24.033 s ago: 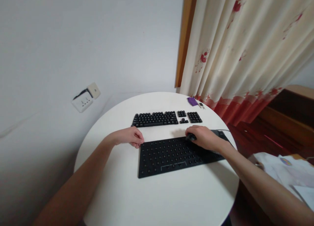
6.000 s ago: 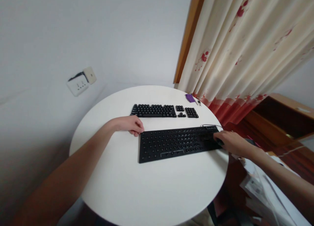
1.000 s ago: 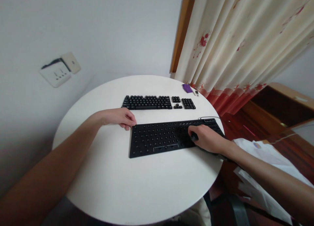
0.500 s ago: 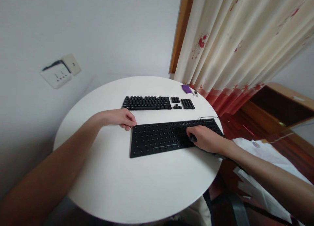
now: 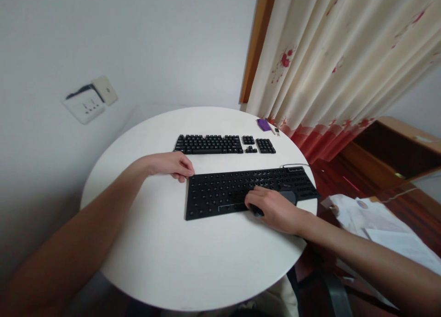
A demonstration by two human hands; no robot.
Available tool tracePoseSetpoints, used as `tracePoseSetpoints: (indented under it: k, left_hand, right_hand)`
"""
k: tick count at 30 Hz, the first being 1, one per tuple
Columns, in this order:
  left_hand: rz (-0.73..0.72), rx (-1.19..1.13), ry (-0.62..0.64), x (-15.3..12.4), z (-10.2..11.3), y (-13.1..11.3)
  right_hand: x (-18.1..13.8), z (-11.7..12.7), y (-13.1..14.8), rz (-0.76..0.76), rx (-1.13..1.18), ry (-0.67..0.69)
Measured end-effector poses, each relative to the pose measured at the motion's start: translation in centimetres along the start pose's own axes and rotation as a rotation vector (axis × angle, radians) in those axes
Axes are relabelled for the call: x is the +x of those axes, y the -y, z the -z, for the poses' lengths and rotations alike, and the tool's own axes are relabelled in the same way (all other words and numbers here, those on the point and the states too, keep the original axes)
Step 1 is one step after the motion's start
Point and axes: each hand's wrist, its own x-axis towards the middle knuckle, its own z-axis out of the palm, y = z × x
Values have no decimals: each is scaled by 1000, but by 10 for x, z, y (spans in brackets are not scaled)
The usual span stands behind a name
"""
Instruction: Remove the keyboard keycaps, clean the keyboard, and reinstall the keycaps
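A black keyboard base (image 5: pixel 210 195), stripped of its keycaps, lies slightly slanted on the white round table (image 5: pixel 179 257). My left hand (image 5: pixel 175 164) is closed, its fingertips pinching the base's far left corner. My right hand (image 5: pixel 272 209) is wrapped round a dark handheld tool (image 5: pixel 288 196) over the base's near edge, right of the middle. One rounded dark end sticks out beyond the knuckles, the other below the fingers; the palm hides the rest, so its kind is unclear. Behind the base, black keycaps (image 5: pixel 210 144) sit in keyboard order, in separate groups.
A purple cloth or pouch (image 5: pixel 263 125) and a small USB-like piece (image 5: pixel 277 132) lie at the table's far right edge. A thin cable (image 5: pixel 294 165) runs behind the base. White bags (image 5: pixel 365 211) are beyond the right edge. A wall socket (image 5: pixel 86 105) is at left.
My right hand has moved left and slightly nearer to me along the base, carrying the dark tool. My left hand stays at the corner. The view has shifted slightly.
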Motion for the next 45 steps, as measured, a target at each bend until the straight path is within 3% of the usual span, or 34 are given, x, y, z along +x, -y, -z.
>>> tracePoseSetpoints:
  k: [7, 11, 15, 21, 29, 31, 34, 39, 45]
  left_hand:
    - [-13, 10, 11, 1, 0, 1]
    - [-11, 16, 7, 2, 1, 2]
    - [-6, 21, -3, 2, 1, 3]
    - [-19, 54, -3, -1, 2, 1]
    - [-15, 34, 13, 1, 1, 0]
    - [-13, 20, 10, 0, 1, -1]
    - [-22, 11, 0, -2, -1, -2]
    - [-41, 18, -11, -4, -3, -2]
    - [-71, 0, -6, -1, -3, 3]
  right_hand:
    - [-44, -1, -11, -46, -260, -16]
    - [-71, -7, -24, -93, -208, -149]
    - [-70, -14, -25, -93, -168, -256]
    - [-50, -20, -16, -67, -238, -182]
    - [-98, -12, -52, -339, -218, -240]
    - [-100, -13, -53, -332, -182, -260]
    - [-85, -18, -39, -214, -111, -248]
    - [-32, -24, 7, -18, 21, -263]
    - [34, -22, 45, 35, 14, -165]
